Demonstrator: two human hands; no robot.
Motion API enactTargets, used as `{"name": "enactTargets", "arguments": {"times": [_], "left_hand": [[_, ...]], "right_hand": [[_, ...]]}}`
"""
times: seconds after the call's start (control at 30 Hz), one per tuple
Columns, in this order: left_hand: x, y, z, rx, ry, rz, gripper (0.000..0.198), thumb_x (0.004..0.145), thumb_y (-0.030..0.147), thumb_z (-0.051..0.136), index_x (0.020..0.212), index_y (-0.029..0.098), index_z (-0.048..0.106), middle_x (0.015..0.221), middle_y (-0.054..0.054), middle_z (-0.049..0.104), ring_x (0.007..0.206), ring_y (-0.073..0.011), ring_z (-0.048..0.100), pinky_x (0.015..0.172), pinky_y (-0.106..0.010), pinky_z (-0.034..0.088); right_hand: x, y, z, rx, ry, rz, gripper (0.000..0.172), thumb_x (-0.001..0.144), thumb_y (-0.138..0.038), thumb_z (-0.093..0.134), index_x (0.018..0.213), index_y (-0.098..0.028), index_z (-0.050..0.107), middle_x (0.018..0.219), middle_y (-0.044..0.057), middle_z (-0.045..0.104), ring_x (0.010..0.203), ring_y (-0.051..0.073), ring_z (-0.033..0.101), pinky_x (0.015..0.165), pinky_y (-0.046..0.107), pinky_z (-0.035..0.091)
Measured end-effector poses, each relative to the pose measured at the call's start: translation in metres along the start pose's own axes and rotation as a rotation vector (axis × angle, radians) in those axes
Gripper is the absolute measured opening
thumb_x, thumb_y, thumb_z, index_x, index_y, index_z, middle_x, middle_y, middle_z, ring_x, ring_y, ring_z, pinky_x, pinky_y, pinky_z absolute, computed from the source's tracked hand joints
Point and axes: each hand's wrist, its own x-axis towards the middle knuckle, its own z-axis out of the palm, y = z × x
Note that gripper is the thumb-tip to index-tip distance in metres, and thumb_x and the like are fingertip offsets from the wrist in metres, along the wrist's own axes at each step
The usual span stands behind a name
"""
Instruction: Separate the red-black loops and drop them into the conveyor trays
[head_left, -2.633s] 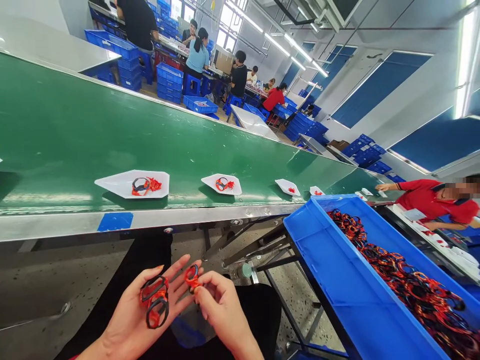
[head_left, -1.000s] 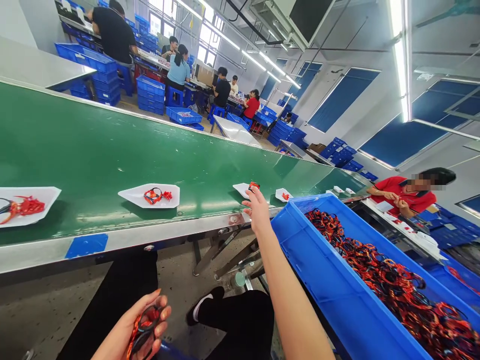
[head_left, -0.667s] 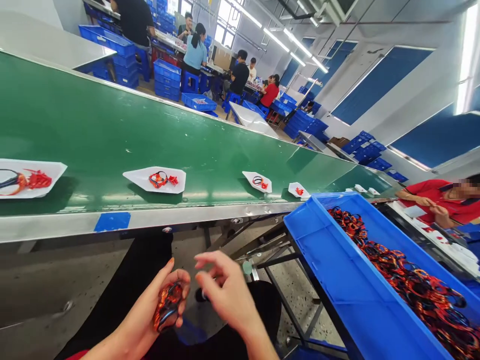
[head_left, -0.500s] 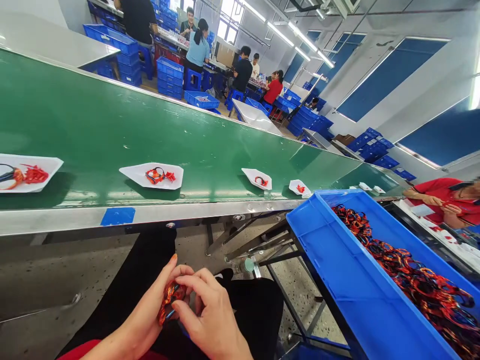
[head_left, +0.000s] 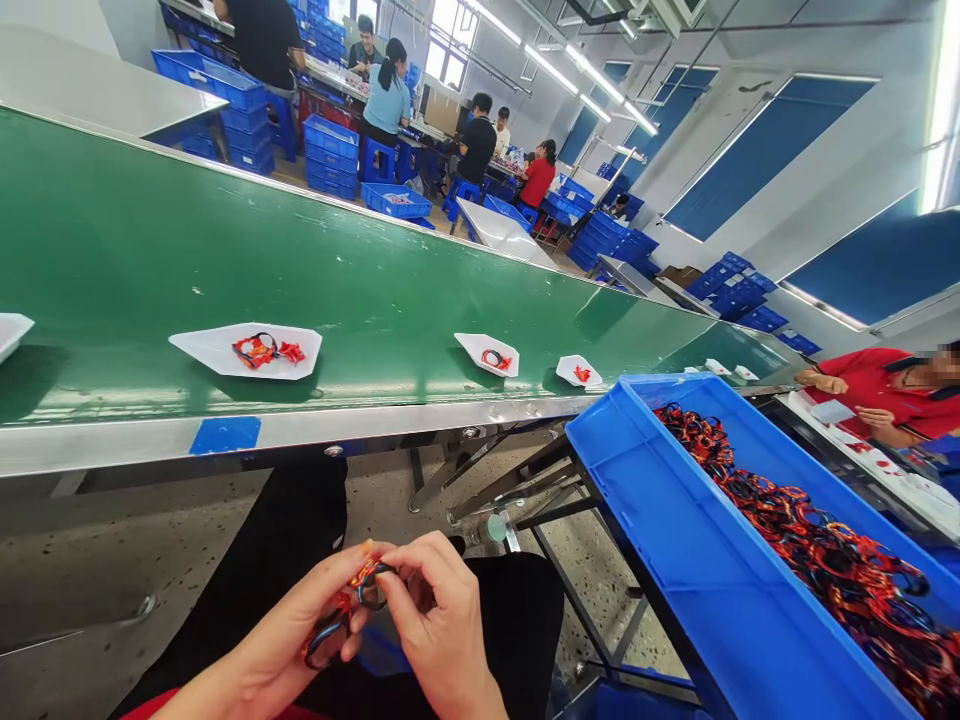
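Over my lap, my left hand (head_left: 296,630) is curled around a small bunch of red-and-black ring parts (head_left: 328,632). My right hand (head_left: 435,625) pinches one ring (head_left: 371,585) at the top of that bunch, fingertips touching the left hand's. On the green conveyor belt (head_left: 150,250) ahead lie white paper trays: the nearest tray (head_left: 214,350) carries red and black parts, two smaller ones (head_left: 480,352) (head_left: 576,371) sit further right. A blue bin (head_left: 645,500) at my right holds a heap of the same rings (head_left: 810,545).
The belt's metal edge with a blue tape patch (head_left: 225,435) runs in front of my knees. A person in a red shirt (head_left: 877,385) works at the belt's far right. Other people sit at tables among stacked blue crates (head_left: 337,160) behind the belt.
My right hand reached out to a tray on the belt, then came back to my lap and closed on a ring in the left hand's bunch. The trays have slid left along the belt.
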Motion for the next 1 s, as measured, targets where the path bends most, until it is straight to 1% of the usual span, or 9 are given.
{"name": "enactTargets", "arguments": {"times": [0.13, 0.23, 0.3, 0.37, 0.5, 0.67, 0.77, 0.87, 1.0], "left_hand": [[0.005, -0.003, -0.007, -0.168, -0.009, 0.001, 0.030, 0.074, 0.043, 0.063, 0.092, 0.019, 0.068, 0.062, 0.002, 0.058, 0.046, -0.0045, 0.040, 0.041, -0.017, 0.033], [0.006, -0.001, -0.007, -0.206, 0.006, 0.040, 0.038, 0.071, 0.041, 0.067, 0.104, 0.023, 0.065, 0.087, -0.003, 0.067, 0.049, -0.0042, 0.044, 0.043, -0.017, 0.035], [0.005, 0.001, -0.006, -0.173, 0.018, 0.067, 0.042, 0.069, 0.038, 0.070, 0.109, 0.026, 0.062, 0.096, -0.003, 0.067, 0.053, -0.0051, 0.047, 0.045, -0.017, 0.037], [0.004, 0.003, -0.003, -0.128, 0.021, 0.114, 0.045, 0.066, 0.036, 0.073, 0.109, 0.028, 0.062, 0.091, -0.001, 0.067, 0.050, -0.0044, 0.046, 0.045, -0.018, 0.037], [0.004, 0.008, 0.002, 0.014, 0.030, 0.234, 0.046, 0.066, 0.035, 0.073, 0.109, 0.027, 0.060, 0.087, 0.001, 0.066, 0.046, -0.0029, 0.042, 0.045, -0.018, 0.038], [0.006, 0.011, 0.000, 0.282, 0.080, 0.445, 0.046, 0.071, 0.034, 0.069, 0.113, 0.027, 0.052, 0.109, -0.004, 0.063, 0.075, -0.0134, 0.056, 0.050, -0.021, 0.042], [0.004, 0.012, -0.003, 0.476, 0.134, 0.531, 0.049, 0.072, 0.036, 0.067, 0.116, 0.028, 0.048, 0.113, -0.004, 0.062, 0.083, -0.0156, 0.057, 0.062, -0.024, 0.047], [0.003, 0.011, -0.005, 0.619, 0.185, 0.607, 0.050, 0.072, 0.037, 0.066, 0.117, 0.028, 0.046, 0.111, -0.003, 0.062, 0.077, -0.0140, 0.057, 0.072, -0.027, 0.047], [0.000, 0.011, -0.003, 0.715, 0.233, 0.661, 0.052, 0.072, 0.037, 0.066, 0.118, 0.030, 0.046, 0.108, -0.002, 0.063, 0.067, -0.0125, 0.054, 0.066, -0.026, 0.047]], "right_hand": [[-0.003, -0.007, 0.005, 0.153, 0.009, 0.129, 0.024, 0.080, -0.019, 0.060, 0.103, -0.025, 0.061, 0.085, 0.000, 0.057, 0.060, 0.010, 0.052, 0.053, 0.020, 0.043], [-0.006, -0.009, 0.012, 0.230, 0.022, 0.217, 0.042, 0.071, -0.016, 0.067, 0.110, -0.026, 0.056, 0.091, -0.001, 0.057, 0.059, 0.010, 0.052, 0.049, 0.019, 0.043], [-0.007, -0.010, 0.015, 0.259, 0.042, 0.247, 0.046, 0.068, -0.013, 0.068, 0.110, -0.026, 0.056, 0.094, 0.000, 0.058, 0.067, 0.012, 0.056, 0.051, 0.019, 0.045], [-0.006, -0.009, 0.017, 0.291, 0.062, 0.262, 0.043, 0.070, -0.011, 0.065, 0.108, -0.026, 0.057, 0.097, 0.001, 0.059, 0.075, 0.014, 0.059, 0.056, 0.019, 0.048], [-0.003, -0.007, 0.018, 0.390, 0.065, 0.269, 0.037, 0.076, -0.012, 0.060, 0.110, -0.026, 0.060, 0.106, 0.003, 0.060, 0.085, 0.016, 0.061, 0.064, 0.023, 0.051], [-0.004, 0.001, 0.025, 0.679, 0.045, 0.348, 0.037, 0.080, -0.021, 0.061, 0.116, -0.020, 0.057, 0.110, 0.009, 0.063, 0.090, 0.021, 0.063, 0.072, 0.031, 0.052], [-0.004, 0.006, 0.030, 0.827, 0.049, 0.390, 0.040, 0.079, -0.027, 0.065, 0.117, -0.018, 0.056, 0.110, 0.011, 0.064, 0.094, 0.023, 0.063, 0.078, 0.033, 0.052], [-0.005, 0.008, 0.032, 0.891, 0.051, 0.418, 0.043, 0.077, -0.028, 0.068, 0.117, -0.018, 0.056, 0.116, 0.011, 0.062, 0.097, 0.023, 0.062, 0.081, 0.034, 0.050], [-0.006, 0.009, 0.034, 0.986, 0.049, 0.441, 0.043, 0.078, -0.028, 0.067, 0.118, -0.018, 0.056, 0.116, 0.010, 0.062, 0.103, 0.025, 0.060, 0.089, 0.038, 0.047]]}}
